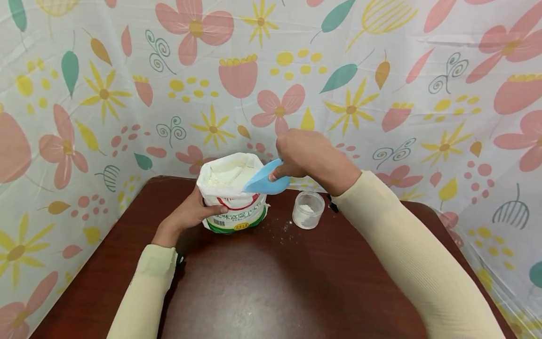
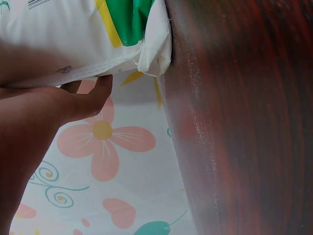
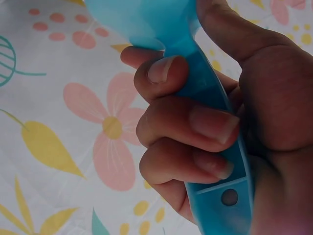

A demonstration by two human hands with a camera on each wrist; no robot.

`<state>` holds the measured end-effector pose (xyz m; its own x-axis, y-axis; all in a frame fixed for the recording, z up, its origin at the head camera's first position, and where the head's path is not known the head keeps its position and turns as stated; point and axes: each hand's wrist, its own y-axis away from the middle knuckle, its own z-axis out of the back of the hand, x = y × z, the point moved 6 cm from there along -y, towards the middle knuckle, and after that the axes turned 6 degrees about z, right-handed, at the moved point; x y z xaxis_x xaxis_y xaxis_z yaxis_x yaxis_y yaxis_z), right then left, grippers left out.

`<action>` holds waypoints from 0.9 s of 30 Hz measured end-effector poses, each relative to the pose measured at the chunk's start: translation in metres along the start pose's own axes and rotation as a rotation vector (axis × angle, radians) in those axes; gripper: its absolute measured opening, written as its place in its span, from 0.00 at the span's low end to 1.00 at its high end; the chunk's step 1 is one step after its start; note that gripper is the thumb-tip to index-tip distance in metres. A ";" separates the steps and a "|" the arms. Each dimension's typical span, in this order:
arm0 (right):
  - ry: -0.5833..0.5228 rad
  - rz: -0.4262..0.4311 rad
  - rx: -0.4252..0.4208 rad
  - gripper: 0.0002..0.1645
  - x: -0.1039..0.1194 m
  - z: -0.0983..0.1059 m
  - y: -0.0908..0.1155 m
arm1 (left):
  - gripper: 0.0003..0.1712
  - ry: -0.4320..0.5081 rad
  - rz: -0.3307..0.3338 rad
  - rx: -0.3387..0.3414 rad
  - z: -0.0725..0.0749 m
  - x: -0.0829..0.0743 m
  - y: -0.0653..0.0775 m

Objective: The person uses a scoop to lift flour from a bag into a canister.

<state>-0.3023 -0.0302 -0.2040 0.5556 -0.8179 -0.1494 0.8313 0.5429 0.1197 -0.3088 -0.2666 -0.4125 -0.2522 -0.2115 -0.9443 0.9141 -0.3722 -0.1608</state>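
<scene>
A white flour bag [image 1: 237,214] with green and red print stands open on the table, white powder inside. My left hand [image 1: 188,212] holds its left side, with the thumb across the front. In the left wrist view, fingers [image 2: 100,93] lie against the side of the bag [image 2: 93,44]. My right hand [image 1: 311,157] grips a light-blue scoop [image 1: 268,181] at the bag's right rim, its tip overlapping the mouth. The right wrist view shows fingers [image 3: 190,122] curled round the scoop's handle [image 3: 220,210].
Right of the bag stands a clear round jar [image 1: 308,219] with some white powder in it. Spilled powder [image 1: 285,230] dots the dark wooden table [image 1: 271,287] between them. A flower-printed curtain [image 1: 275,70] hangs close behind the table and along its sides.
</scene>
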 end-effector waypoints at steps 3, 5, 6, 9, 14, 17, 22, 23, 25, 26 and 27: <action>0.009 -0.018 0.019 0.33 0.001 0.000 -0.002 | 0.67 0.009 -0.002 0.006 -0.001 0.001 -0.001; 0.016 -0.020 0.024 0.33 0.002 0.000 -0.003 | 0.67 0.014 -0.001 0.007 -0.001 0.001 -0.001; 0.018 -0.017 0.022 0.32 0.002 0.000 -0.003 | 0.67 0.015 -0.001 0.006 -0.001 0.001 -0.001; 0.022 -0.008 0.012 0.30 0.006 0.001 -0.003 | 0.67 0.010 0.004 -0.002 0.000 0.000 0.000; 0.028 0.010 0.007 0.29 0.012 0.002 -0.005 | 0.65 0.001 0.008 -0.010 0.001 0.002 0.000; 0.034 0.016 0.016 0.29 0.016 0.003 -0.007 | 0.65 -0.004 0.015 -0.014 0.002 0.003 0.001; 0.079 0.055 -0.011 0.32 0.026 0.004 -0.012 | 0.65 -0.013 0.020 -0.021 0.002 0.002 0.001; 0.090 0.065 -0.019 0.31 0.028 0.005 -0.012 | 0.65 -0.013 0.019 -0.019 0.002 0.002 0.001; 0.108 0.082 -0.033 0.28 0.032 0.006 -0.014 | 0.65 -0.012 0.016 -0.015 0.002 0.002 0.001; 0.117 0.086 -0.035 0.26 0.033 0.007 -0.014 | 0.65 -0.012 0.014 -0.012 0.001 0.002 0.001; 0.123 0.089 -0.037 0.25 0.035 0.008 -0.015 | 0.66 -0.013 0.011 -0.008 0.001 0.001 0.001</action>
<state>-0.2959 -0.0684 -0.2031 0.6232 -0.7378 -0.2593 0.7774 0.6207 0.1020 -0.3086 -0.2677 -0.4134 -0.2462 -0.2268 -0.9423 0.9194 -0.3624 -0.1530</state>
